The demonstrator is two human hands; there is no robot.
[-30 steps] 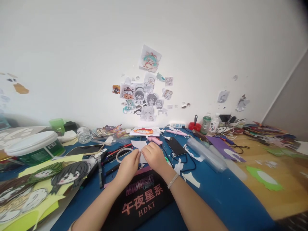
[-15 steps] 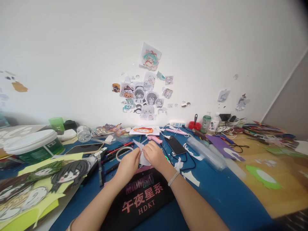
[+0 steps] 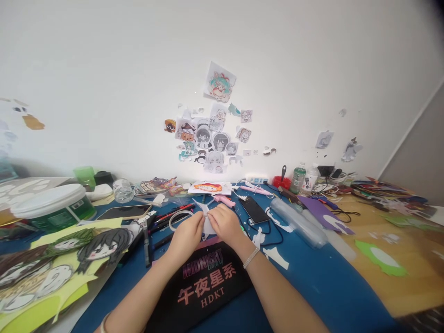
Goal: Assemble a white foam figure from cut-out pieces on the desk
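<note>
Between my two hands is a small piece of white paper [image 3: 208, 227], pinched from both sides above the table. My left hand [image 3: 189, 230] is closed on its left edge, fingertips pressed together. Closed at the right edge is my right hand [image 3: 224, 223], its fingertips almost meeting the left ones. Part of the paper is hidden by the fingers. Below lies a black pouch [image 3: 208, 289] with pink lettering. A white tape ring [image 3: 172, 222] sits just beyond my left hand, and a pink tool [image 3: 225, 200] lies behind my right hand.
At left are paper cut-out drawings [image 3: 104, 247], a green tub with a white lid [image 3: 52, 201] and a phone [image 3: 125, 211]. Right of my hands lie a black phone [image 3: 255, 209], a clear plastic roll [image 3: 298, 223] and purple paper [image 3: 321, 210]. Bottles [image 3: 299, 178] stand at the back.
The view has shifted slightly, so everything sits a little further right. Both hands keep hold of the paper, whose visible upper part has changed shape slightly.
</note>
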